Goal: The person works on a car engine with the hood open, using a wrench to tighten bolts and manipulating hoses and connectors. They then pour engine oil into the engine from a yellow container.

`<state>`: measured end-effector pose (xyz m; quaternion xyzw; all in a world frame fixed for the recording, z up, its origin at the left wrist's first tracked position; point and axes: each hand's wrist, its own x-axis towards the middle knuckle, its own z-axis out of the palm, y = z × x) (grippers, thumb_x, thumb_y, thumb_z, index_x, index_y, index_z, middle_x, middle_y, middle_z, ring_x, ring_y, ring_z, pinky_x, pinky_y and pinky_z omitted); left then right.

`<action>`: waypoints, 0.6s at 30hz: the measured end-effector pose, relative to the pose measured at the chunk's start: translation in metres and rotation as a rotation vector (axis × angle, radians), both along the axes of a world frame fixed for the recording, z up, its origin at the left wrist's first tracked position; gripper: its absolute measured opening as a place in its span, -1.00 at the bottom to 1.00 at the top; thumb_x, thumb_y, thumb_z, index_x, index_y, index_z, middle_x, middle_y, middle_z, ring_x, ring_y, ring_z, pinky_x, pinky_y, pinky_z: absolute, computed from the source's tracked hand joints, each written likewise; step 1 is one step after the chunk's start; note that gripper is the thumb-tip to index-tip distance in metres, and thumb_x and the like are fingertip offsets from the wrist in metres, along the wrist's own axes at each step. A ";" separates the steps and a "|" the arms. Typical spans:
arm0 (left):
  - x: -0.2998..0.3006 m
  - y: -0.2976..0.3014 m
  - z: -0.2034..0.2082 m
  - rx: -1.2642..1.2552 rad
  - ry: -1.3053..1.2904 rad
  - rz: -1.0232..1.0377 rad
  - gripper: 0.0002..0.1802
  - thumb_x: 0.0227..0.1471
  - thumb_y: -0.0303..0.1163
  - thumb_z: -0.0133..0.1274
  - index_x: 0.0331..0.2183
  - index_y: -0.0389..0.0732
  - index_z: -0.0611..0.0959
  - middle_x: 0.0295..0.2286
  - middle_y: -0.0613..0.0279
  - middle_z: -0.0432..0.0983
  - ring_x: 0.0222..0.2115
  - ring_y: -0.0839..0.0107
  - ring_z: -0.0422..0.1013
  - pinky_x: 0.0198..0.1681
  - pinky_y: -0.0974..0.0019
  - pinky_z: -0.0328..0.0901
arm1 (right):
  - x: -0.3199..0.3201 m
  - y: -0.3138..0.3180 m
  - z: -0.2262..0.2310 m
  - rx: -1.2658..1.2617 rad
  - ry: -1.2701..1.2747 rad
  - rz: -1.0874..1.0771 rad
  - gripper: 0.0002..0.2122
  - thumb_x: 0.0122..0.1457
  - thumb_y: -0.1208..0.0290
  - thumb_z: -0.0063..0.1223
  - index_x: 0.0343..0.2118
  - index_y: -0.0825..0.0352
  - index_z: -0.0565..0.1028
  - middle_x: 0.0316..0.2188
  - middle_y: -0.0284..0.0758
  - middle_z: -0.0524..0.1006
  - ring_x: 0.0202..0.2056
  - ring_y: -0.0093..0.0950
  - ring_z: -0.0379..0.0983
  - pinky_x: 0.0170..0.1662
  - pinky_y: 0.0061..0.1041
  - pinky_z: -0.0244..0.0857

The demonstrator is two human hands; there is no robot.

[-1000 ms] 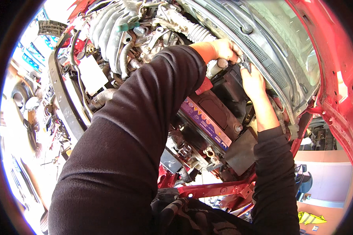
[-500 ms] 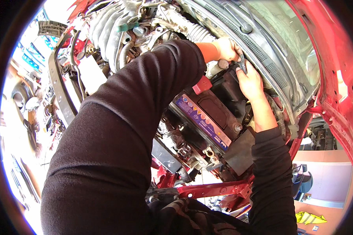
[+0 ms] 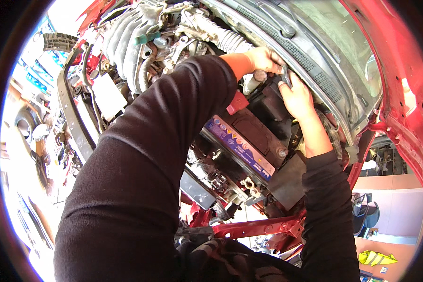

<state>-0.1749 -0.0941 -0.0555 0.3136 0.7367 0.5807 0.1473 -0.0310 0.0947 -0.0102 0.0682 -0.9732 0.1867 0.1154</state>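
At the far side of the engine bay, by the windscreen cowl (image 3: 310, 70), my two hands work close together. My right hand (image 3: 297, 98) is closed around a small dark grey piece (image 3: 287, 78), whose kind I cannot make out. My left hand (image 3: 264, 61) reaches in from the left, its fingers bent and brought together at the top of that piece; whatever they grip is hidden. Just below the left hand's fingers is a brownish round cap (image 3: 260, 75) on a pale reservoir. A black box (image 3: 269, 104) lies below both hands.
Nearer me sits a car battery (image 3: 256, 134) with a purple label, a red terminal cover (image 3: 237, 103) at its far left corner. A loose cable clamp (image 3: 250, 186) lies before it. A red crossbar (image 3: 258, 229) runs along the front. Ribbed intake hose (image 3: 235, 43) stands beyond my left forearm.
My left hand has shifted slightly left, its fingers reaching out straighter toward the dark piece. My right hand keeps its hold. The whole view has shifted a little.
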 end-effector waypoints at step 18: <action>0.020 -0.026 0.026 0.135 -0.273 -0.147 -0.52 0.28 -0.27 0.29 0.14 -0.30 0.76 -0.21 0.13 0.77 -0.32 0.31 0.64 -0.11 0.21 0.55 | 0.099 0.068 0.026 0.177 0.210 0.192 -0.64 0.26 0.55 0.32 0.10 0.48 0.57 0.08 0.04 0.60 0.10 0.08 0.59 0.21 -0.08 0.50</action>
